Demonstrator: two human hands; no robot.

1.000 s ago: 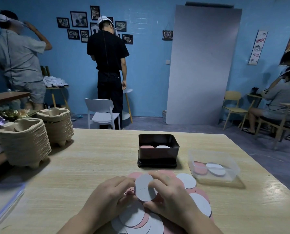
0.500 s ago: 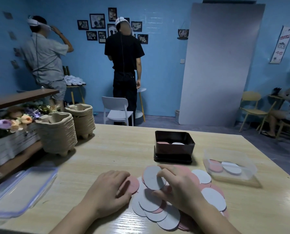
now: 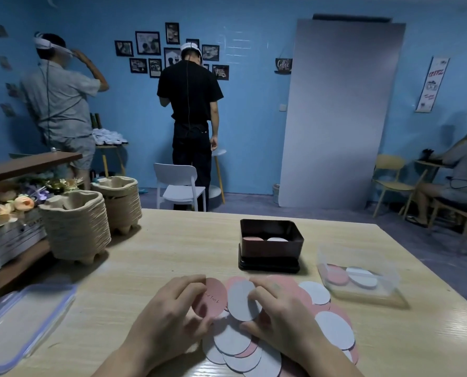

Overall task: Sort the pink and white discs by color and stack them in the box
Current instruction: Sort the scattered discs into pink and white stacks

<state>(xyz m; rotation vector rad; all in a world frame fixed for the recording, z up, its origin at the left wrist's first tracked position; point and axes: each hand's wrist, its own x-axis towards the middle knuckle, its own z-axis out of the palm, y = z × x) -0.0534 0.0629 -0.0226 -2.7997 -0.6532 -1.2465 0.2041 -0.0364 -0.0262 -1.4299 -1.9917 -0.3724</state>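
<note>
Nearest: a loose pile of discs (image 3: 231,340), pink and white mixed, is lying overlapped on the table (image 3: 172,246). Above it, a pink disc (image 3: 213,296) is being pinched by the left hand (image 3: 172,311). A white disc (image 3: 242,302) is being gripped at its edge by the right hand (image 3: 281,319), fingers curled. Beyond, the dark box (image 3: 270,251) is being filled with one pink and one white stack, both low. To its right, one disc of each colour is being held in a clear tub (image 3: 391,278). Judged early: most discs are left unsorted.
</note>
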